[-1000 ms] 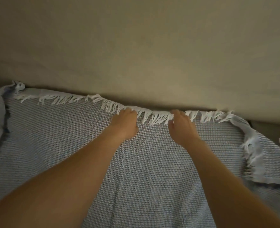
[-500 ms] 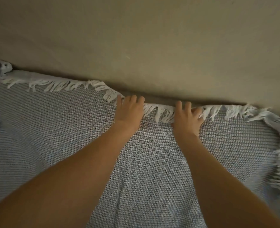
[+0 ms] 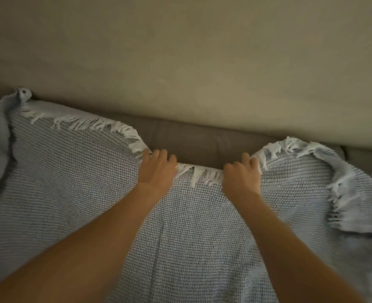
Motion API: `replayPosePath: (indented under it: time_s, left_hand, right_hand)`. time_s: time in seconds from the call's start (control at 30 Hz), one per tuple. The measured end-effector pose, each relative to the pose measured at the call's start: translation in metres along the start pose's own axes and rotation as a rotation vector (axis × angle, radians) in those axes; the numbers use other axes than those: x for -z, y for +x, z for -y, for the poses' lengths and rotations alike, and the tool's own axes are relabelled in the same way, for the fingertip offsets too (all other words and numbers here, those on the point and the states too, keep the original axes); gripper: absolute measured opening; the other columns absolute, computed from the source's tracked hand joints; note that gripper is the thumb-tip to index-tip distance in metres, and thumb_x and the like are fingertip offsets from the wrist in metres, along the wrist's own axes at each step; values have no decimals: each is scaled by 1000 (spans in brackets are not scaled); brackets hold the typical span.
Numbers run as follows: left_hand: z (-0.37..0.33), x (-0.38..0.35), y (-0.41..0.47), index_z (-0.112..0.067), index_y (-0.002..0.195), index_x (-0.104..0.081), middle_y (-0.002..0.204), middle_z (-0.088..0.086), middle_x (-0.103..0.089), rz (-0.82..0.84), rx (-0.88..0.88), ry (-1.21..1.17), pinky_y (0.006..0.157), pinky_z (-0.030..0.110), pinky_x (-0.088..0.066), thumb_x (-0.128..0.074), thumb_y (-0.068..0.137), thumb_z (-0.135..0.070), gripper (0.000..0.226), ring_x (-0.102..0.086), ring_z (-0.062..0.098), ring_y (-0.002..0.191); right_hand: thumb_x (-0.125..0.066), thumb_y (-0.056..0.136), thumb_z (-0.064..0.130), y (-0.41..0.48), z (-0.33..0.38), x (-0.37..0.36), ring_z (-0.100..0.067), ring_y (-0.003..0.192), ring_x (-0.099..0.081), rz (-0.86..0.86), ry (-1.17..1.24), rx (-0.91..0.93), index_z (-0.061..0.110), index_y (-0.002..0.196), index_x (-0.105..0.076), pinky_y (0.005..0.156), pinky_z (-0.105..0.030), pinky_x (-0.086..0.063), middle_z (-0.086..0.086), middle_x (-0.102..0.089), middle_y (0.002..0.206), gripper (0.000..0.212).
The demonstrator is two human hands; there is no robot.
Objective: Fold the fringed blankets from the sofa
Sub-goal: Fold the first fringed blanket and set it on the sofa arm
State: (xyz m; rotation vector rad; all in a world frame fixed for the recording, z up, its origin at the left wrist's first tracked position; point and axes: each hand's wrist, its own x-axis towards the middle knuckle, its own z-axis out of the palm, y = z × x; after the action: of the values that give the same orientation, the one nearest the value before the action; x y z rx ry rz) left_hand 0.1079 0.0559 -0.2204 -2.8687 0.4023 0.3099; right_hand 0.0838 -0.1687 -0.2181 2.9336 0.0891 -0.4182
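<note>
Far to the left of the left fingers, one corner [image 3: 23, 94] of the fringed blanket [image 3: 93, 204] sat bunched against the back of the sofa [image 3: 202, 143], and the white fringe [image 3: 89, 124] ran from there along the far edge toward the hands. The blanket itself lay spread open across the seat, weave up, under both forearms.

The left hand [image 3: 156, 171] was curled over that fringed edge and gripped it. The fingertips were tucked out of sight, so the hold looked firm but could not be confirmed. Between the two sets of fingers the edge dipped toward the person, baring the brown sofa just beyond the knuckles. The right hand [image 3: 242, 176] clenched the same edge, fingers bent over the hem.

To the right of the right fingers, the edge rose again and ended in a rumpled flap [image 3: 344, 189] turned back onto the cloth, somewhat blurred.

By my reading, the task was near its start: the far edge was taken up, but no clean fold was made. Bringing that edge over, squaring the corners and the later folds remained.
</note>
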Motion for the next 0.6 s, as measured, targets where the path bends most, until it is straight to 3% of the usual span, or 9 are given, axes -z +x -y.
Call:
replayPosePath:
  time_s: [0.1,0.2,0.33,0.47,0.6]
  left_hand:
    - [-7,14,-32,-21,136,-54,134,8,-59,46,3,14,118,58,-36,-72,96,-26,44,-55,30,129]
    - [-13,32,-60,-24,145,-48,137,8,-56,108,10,22,116,57,-38,-69,96,-26,54,-55,31,130]
    - [-29,61,-109,-25,140,-52,135,6,-55,162,-114,5,109,49,-41,-61,101,-22,40,-57,30,124]
    - [-48,81,-169,-18,117,-67,117,5,-59,158,-210,-146,81,34,-43,-58,106,-22,15,-63,24,104]
    - [-65,105,-215,-12,100,-67,101,5,-61,52,-61,-368,71,32,-41,-54,107,-15,15,-66,26,94]
  right_hand:
    - [-76,79,35,-36,-23,5,-30,117,-52,-76,-4,103,21,84,-75,102,-49,-30,0,-74,84,15]
    - [-73,81,39,-65,-50,13,-27,114,-56,-73,21,255,20,91,-74,105,-47,-32,0,-74,89,21]
    - [-67,89,29,-128,-75,40,-28,83,-62,-96,283,210,17,100,-62,86,-34,-45,-5,-72,86,17]
    - [-62,86,17,-192,-73,58,-29,68,-62,-165,524,101,21,108,-52,58,-34,-48,-2,-64,75,25]
    - [-64,84,12,-236,-59,78,-26,72,-62,-102,855,66,16,101,-59,62,-36,-50,-1,-63,73,17]
